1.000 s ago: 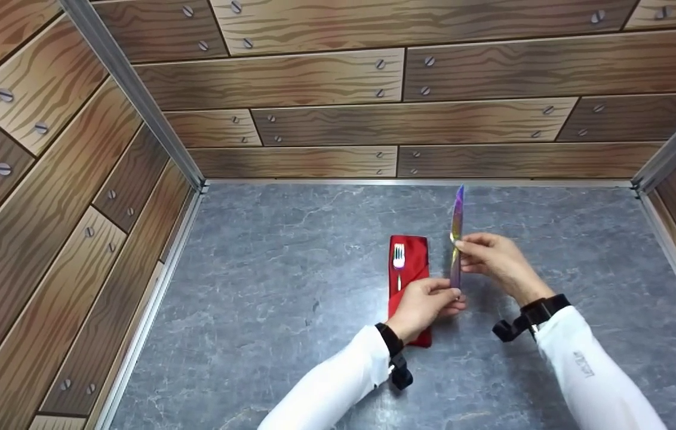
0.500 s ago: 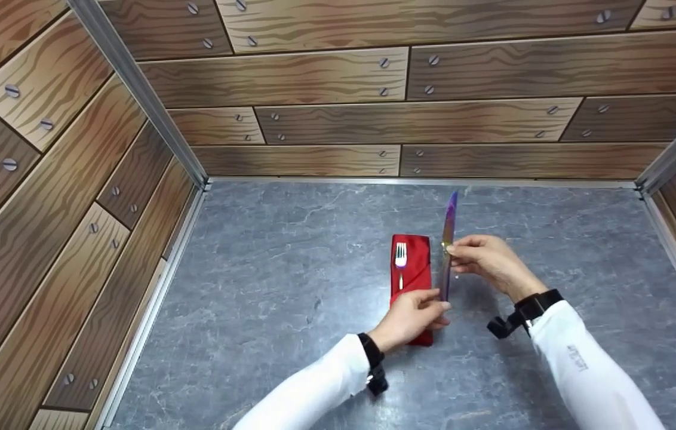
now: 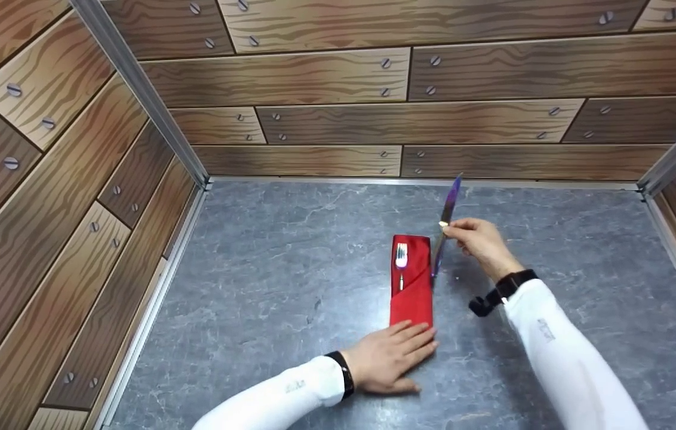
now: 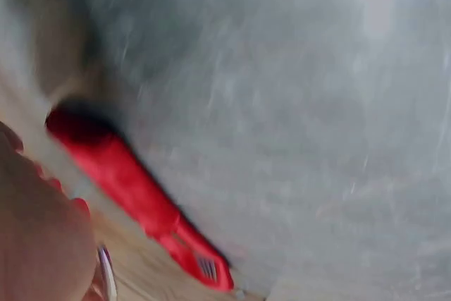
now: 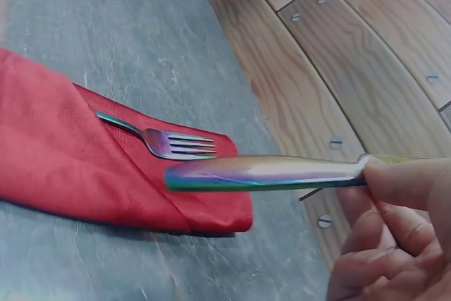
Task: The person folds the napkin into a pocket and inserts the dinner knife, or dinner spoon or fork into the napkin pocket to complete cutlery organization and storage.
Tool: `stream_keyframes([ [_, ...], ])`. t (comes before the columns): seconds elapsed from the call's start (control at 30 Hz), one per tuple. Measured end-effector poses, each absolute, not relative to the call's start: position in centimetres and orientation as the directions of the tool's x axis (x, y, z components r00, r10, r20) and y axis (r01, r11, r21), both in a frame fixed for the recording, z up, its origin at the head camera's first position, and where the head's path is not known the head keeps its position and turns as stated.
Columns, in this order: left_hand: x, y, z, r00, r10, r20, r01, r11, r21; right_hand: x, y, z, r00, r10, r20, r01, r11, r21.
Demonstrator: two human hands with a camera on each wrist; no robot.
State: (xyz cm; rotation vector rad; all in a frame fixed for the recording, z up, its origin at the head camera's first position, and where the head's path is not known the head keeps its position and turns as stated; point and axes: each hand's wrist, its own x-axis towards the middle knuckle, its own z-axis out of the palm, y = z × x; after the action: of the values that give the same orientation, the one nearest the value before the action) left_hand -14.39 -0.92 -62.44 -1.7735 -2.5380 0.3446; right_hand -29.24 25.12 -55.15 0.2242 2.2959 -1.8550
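A red folded cloth napkin [image 3: 411, 304] lies lengthwise on the grey table. Tucked into its slanted fold is a rainbow-coloured fork [image 5: 165, 144], tines showing and most of its handle hidden. My right hand [image 3: 484, 245] pinches a rainbow-coloured table knife [image 3: 451, 203] near the middle, between thumb and fingers. The knife is held above the table by the napkin's right edge, tip pointing away and handle end towards the pocket. My left hand [image 3: 389, 359] is palm down with straight, spread fingers over the napkin's near end; whether it presses there I cannot tell.
Wood-print panels [image 3: 326, 125] wall the table [image 3: 266, 275] at the back and both sides. A metal strip [image 3: 314, 180] runs along the back edge. Black straps with cameras sit on both wrists.
My left hand has let go of the knife handle and moved down and left, flattening over the napkin's near end. My right hand has carried the knife slightly away and left, tilting it.
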Motion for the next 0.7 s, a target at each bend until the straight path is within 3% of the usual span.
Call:
stream_keyframes([
  [0.33, -13.5, -1.6, -64.4, -0.389, 0.899, -0.203, 0.918, 0.360, -0.165, -30.9, 22.4, -57.9, -0.974, 0.123, -0.192, 0.210, 0.160, -0.964],
  [0.7, -14.0, -1.2, -64.4, -0.390, 0.888, -0.244, 0.921, 0.380, -0.089, -30.8, 21.5, -59.7, -0.976, 0.075, -0.205, 0.218, 0.275, -0.936],
])
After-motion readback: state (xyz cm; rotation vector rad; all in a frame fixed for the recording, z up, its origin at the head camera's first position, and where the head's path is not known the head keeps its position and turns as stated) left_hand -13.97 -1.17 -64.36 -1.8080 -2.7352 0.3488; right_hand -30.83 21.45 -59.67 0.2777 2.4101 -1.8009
